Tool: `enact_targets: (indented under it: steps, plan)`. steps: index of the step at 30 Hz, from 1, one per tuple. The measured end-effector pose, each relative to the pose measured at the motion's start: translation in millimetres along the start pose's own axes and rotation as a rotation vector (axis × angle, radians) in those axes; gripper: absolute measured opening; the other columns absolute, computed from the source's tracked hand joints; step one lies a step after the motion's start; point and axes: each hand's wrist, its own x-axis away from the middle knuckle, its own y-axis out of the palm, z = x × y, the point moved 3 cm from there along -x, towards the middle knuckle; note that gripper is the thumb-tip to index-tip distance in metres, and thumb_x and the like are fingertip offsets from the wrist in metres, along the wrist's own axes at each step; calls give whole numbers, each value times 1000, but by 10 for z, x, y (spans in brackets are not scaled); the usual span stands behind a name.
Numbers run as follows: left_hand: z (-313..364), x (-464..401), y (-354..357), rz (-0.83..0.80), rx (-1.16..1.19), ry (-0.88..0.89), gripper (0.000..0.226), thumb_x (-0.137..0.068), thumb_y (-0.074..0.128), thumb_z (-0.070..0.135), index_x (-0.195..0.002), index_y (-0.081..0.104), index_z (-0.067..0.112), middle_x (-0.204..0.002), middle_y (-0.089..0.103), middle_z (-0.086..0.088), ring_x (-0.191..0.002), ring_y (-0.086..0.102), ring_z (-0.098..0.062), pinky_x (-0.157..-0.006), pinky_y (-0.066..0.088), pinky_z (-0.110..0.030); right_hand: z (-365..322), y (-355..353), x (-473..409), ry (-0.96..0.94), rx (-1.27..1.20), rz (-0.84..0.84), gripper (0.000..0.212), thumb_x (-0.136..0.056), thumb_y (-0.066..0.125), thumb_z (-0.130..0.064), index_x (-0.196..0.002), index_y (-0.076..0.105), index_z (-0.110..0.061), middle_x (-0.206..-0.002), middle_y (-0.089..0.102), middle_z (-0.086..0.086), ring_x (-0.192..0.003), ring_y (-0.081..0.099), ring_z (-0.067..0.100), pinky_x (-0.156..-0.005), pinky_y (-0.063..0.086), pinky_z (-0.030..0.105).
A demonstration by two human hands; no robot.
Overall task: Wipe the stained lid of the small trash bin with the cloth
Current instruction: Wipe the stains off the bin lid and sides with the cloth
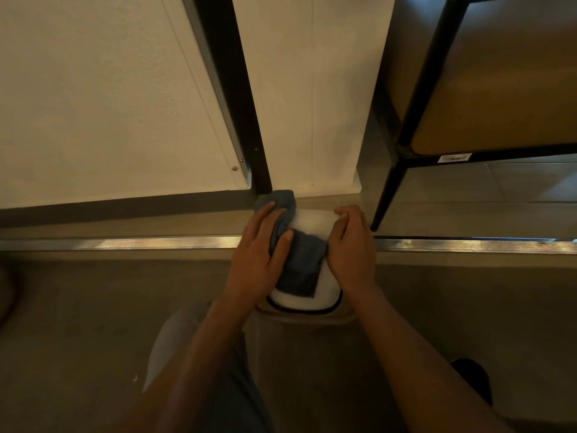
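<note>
Cloth [298, 264], blue-grey and folded, lies across the white lid [312, 221] of the small trash bin [304, 304], which stands on the floor [78, 307] near the bottom of a black post [246, 120], a pale wall panel [312, 89] behind it. Left hand [262, 254] lies on the cloth's left part, fingers nearly straight and spread, thumb laid over the fabric, so it presses rather than pinches; likely that flat palm is there to push the cloth down on the stain. Far end of the cloth bunches past the lid's back edge beyond the fingertips. Right hand [351, 245] curls over the bin's right side, fingers bent round the lid edge, gripping it; probably a brace so the light bin does not slide or tip under the rubbing. Right thumb sits just beside or on the cloth's edge, cannot tell which. No stain is visible: the cloth and both hands cover most of the lid and the bare part is washed out. Judged step: wiping in hand, not finished. A black-framed stool [468, 132] stands to the right, apart from the bin, and a metal floor strip [125, 243] runs across behind the hands.
</note>
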Motion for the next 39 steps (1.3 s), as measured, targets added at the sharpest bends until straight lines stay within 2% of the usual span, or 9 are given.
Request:
enact_targets:
  steps: [5,9,12,17,21,28,32,35,39]
  plan:
    - [-112,-253,-44,-11,182,-205,38,-101,43,55,-129,51,32,-120,58,8,-112,56,-9,-88,43,-18,-13,-6,6,-6,15,-27,20,-103,39,-20,-115,53,-11,-106,59,7,-91,57,18,-78,50,34]
    - [-12,-742,24,-127,-108,-371,38,-100,41,54,-98,60,22,-89,61,1,-90,62,-23,-74,38,-31,-26,1,12,-3,25,-7,21,-103,37,-18,-110,54,-8,-100,60,11,-85,58,25,-72,49,38]
    - [211,-655,110,-41,-241,-187,41,-101,39,52,-105,63,19,-102,64,-6,-92,60,-22,-76,40,-31,-33,4,26,11,3,-9,30,-101,34,-27,-105,55,-5,-95,60,12,-81,59,26,-68,42,32]
    - [162,26,67,56,-186,148,53,-102,39,47,-147,43,20,-153,42,-6,-142,38,-23,-119,28,-39,-11,0,27,18,0,-18,30,-100,39,-28,-116,56,-8,-103,62,10,-88,59,21,-74,45,30]
    - [-97,371,36,-41,163,2,57,-101,40,52,-152,15,49,-165,7,16,-150,17,-4,-115,22,-21,-19,7,20,-5,20,8,20,-102,40,-17,-115,56,-12,-105,62,6,-86,56,14,-74,45,27]
    - [-133,-412,-44,-56,358,-474,46,-98,47,58,-133,54,29,-126,63,-4,-116,60,-23,-96,48,-35,-11,28,21,9,32,-10,19,-102,40,-18,-115,54,-12,-108,59,7,-95,59,20,-82,51,35]
    - [-24,-388,-42,-24,341,-459,46,-100,44,56,-133,54,25,-122,64,-5,-114,61,-23,-96,49,-36,-1,41,23,43,19,20,21,-102,39,-19,-113,55,-12,-105,59,6,-91,58,19,-76,46,26]
    - [6,137,-7,77,402,-442,57,-99,41,62,-147,39,30,-139,56,0,-126,55,-16,-105,47,-39,11,46,18,56,9,31,20,-102,40,-17,-112,56,-13,-106,60,4,-92,57,15,-72,34,9]
    - [1,719,68,40,401,-418,72,-94,41,65,-156,20,34,-153,41,4,-137,44,-13,-111,43,-45,23,37,23,44,1,14,19,-102,41,-15,-113,56,-14,-105,60,3,-91,56,12,-73,33,6]
